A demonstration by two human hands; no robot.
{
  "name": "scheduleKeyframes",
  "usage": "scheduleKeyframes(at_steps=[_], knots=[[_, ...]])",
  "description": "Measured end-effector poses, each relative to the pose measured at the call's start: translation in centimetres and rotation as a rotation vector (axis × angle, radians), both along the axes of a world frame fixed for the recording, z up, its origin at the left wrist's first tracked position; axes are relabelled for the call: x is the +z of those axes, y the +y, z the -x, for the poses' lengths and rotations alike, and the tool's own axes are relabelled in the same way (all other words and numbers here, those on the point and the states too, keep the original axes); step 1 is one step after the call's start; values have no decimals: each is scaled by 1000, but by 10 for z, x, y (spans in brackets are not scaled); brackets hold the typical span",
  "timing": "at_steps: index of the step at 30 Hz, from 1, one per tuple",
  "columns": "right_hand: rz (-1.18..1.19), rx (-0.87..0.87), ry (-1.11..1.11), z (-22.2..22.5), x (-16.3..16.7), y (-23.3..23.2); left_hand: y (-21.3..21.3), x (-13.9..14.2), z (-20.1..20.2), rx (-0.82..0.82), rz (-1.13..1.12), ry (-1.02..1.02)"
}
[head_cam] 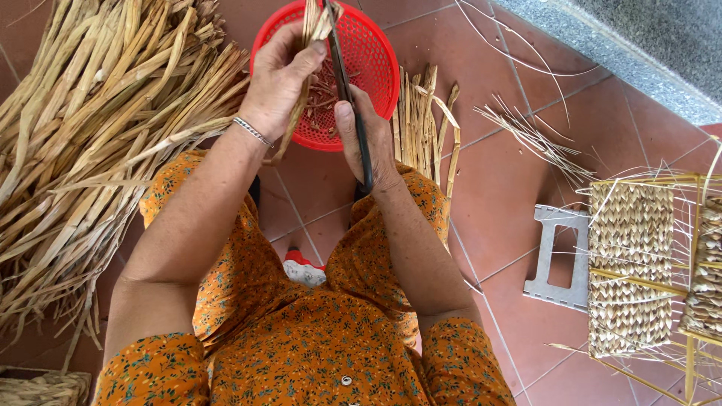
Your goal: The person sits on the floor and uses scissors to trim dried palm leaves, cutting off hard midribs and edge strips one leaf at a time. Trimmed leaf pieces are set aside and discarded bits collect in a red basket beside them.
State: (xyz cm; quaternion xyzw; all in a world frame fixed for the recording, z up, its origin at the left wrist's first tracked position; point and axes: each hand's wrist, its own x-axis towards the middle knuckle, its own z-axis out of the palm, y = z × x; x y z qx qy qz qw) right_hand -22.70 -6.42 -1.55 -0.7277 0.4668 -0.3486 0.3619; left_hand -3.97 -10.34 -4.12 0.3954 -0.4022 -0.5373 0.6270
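No packages, labels, signs or screens anywhere in view.

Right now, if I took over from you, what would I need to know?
Left hand: grip shut on a dried stalk, held over the red basket.
Right hand: grip shut on a dark knife, blade against the stalk.
Done: reddish-brown scraps lie in the basket; a few stalks lie right of it.
Left: a big heap of stalks on the left.
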Motion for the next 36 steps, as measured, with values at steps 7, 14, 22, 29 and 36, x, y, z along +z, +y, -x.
scheduleKeyframes(at_steps=[7,14,22,29,36], knots=[[-95,31,-109,-1,-3,-4,6,17,-5,-123,-10,247],[60,18,73,4,-3,-8,11,30,-8,-98,-100,232],[-133,90,-126,4,-5,-5,8,29,-9,-41,-31,286],[15,73,24,1,-2,-3,10,30,-4,2,23,292],[-210,70,-130,-3,4,1,6,27,-7,-50,-157,378]])
